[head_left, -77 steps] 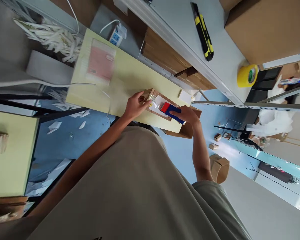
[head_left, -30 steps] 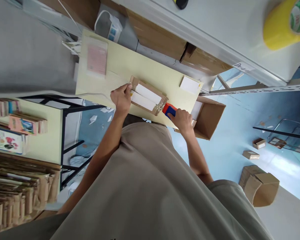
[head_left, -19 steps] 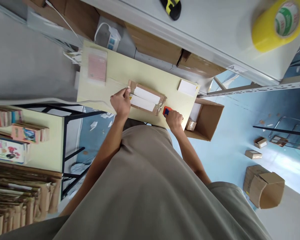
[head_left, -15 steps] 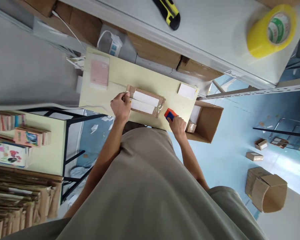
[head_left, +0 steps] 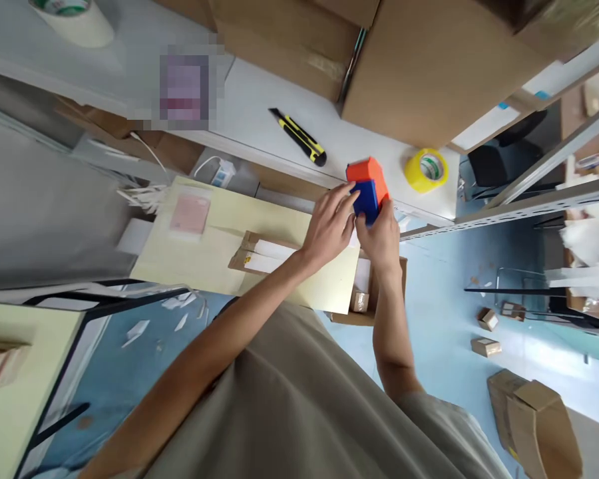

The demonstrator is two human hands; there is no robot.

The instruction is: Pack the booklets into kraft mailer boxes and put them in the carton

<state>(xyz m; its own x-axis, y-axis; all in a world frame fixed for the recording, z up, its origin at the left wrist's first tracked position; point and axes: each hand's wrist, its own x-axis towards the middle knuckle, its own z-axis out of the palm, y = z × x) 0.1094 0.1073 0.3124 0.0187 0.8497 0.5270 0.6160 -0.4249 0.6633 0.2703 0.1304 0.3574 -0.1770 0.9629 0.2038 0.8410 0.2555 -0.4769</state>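
Observation:
Up at the shelf's front edge, my right hand (head_left: 382,239) grips an orange-and-blue block-shaped tool (head_left: 371,189) from below; its exact kind I cannot make out. My left hand (head_left: 329,223) is beside it, fingers stretched out, the fingertips at the blue side. Below my left forearm a flat cardboard parcel (head_left: 269,249) with white labels lies on the pale yellow table (head_left: 209,256). The forearm and hand hide its right end.
On the grey shelf (head_left: 249,100) are a black-and-yellow box cutter (head_left: 299,138), a yellow tape roll (head_left: 426,170), a pale tape roll (head_left: 77,20) and large cartons (head_left: 429,73). A pink sheet (head_left: 190,213) lies on the table's left. An open carton (head_left: 402,283) stands right of the table.
My right hand has lifted the orange-and-blue tool from beside the parcel up to the shelf edge. My left hand has let go of the parcel and moved to the tool. The view has shifted.

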